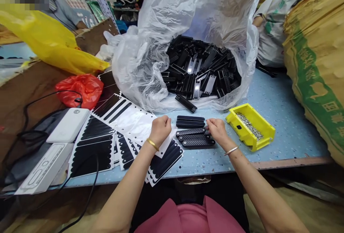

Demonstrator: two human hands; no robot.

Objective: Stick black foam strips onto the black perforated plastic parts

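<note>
Several long black plastic strips (195, 137) with rows of holes lie side by side on the blue table (282, 118) in front of me. My right hand (217, 130) rests at their right ends, fingers curled and touching them. My left hand (160, 129) is curled into a loose fist on a white sticker sheet (129, 118), just left of the strips; what its fingers pinch is hidden. A single loose strip (186, 103) lies at the mouth of a clear plastic bag (150, 57) full of black strips (201, 68).
A yellow tray (264, 125) of small metal parts stands right of my right hand. Sheets of black oblong stickers (94, 147) cover the left. White devices (68, 125) with black cables, a red bag (80, 89), a yellow bag (45, 39) and a large woven sack (317, 64) surround the work area.
</note>
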